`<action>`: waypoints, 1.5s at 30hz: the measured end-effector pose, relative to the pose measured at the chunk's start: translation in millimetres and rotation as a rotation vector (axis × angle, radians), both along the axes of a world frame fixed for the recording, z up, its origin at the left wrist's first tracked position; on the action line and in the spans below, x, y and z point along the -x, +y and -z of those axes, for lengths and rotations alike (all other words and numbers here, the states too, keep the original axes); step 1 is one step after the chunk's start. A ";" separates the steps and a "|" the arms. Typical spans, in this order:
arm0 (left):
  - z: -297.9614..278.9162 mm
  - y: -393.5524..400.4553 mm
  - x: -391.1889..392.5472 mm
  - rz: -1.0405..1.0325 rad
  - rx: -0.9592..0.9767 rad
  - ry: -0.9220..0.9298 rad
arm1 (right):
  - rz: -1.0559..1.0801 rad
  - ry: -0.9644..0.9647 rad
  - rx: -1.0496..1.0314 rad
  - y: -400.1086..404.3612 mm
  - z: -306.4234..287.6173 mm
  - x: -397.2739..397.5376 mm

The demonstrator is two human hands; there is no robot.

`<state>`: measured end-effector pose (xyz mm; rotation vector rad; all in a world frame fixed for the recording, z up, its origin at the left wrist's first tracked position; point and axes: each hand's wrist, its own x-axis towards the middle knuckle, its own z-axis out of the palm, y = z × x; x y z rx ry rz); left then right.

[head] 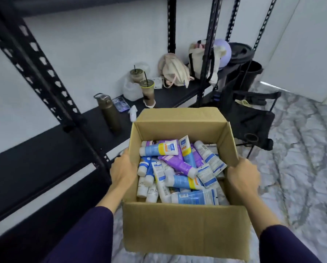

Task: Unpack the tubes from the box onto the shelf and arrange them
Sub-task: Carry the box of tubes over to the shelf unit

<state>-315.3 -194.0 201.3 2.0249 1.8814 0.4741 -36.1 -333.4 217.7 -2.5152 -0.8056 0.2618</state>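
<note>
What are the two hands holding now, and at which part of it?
Both hold the open cardboard box of tubes: the left hand grips its left side wall, the right hand its right side wall, near the top edges.

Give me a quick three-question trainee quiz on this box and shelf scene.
1. True or false: both hands grip the box.
2. Which stands nearest the box on the shelf: A) bottle, B) tote bag, C) iced drink?
3. Fill in: the tubes lie ____ in the box, not in rows.

Key:
1. True: left hand and right hand hold opposite sides.
2. A, the bottle.
3. Jumbled.
</note>
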 end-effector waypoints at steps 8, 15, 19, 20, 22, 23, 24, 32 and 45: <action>0.8 -64.4 184.6 -0.288 0.026 0.051 | -0.222 0.051 0.068 18.6 3.8 154.8; -2.6 -94.3 295.6 -0.431 0.030 0.096 | -0.348 0.073 0.093 39.0 12.6 264.5; -0.1 -99.6 325.0 -0.484 0.050 0.105 | -0.413 0.046 0.099 51.3 18.4 294.7; 1.7 -99.6 329.0 -0.495 0.055 0.114 | -0.423 0.040 0.099 54.7 19.3 299.1; 5.4 -99.4 333.2 -0.518 0.064 0.120 | -0.439 0.022 0.109 61.0 21.1 304.4; 6.6 -98.8 333.6 -0.529 0.071 0.117 | -0.444 0.014 0.117 64.2 21.8 305.6; 8.2 -98.0 333.3 -0.533 0.079 0.115 | -0.448 0.009 0.126 66.9 22.3 306.1; 12.5 -76.4 318.6 -0.507 0.127 0.119 | -0.401 0.027 0.156 73.8 18.3 293.1; 25.2 -1.4 283.4 -0.228 0.124 0.074 | -0.127 0.040 0.128 63.1 22.7 265.4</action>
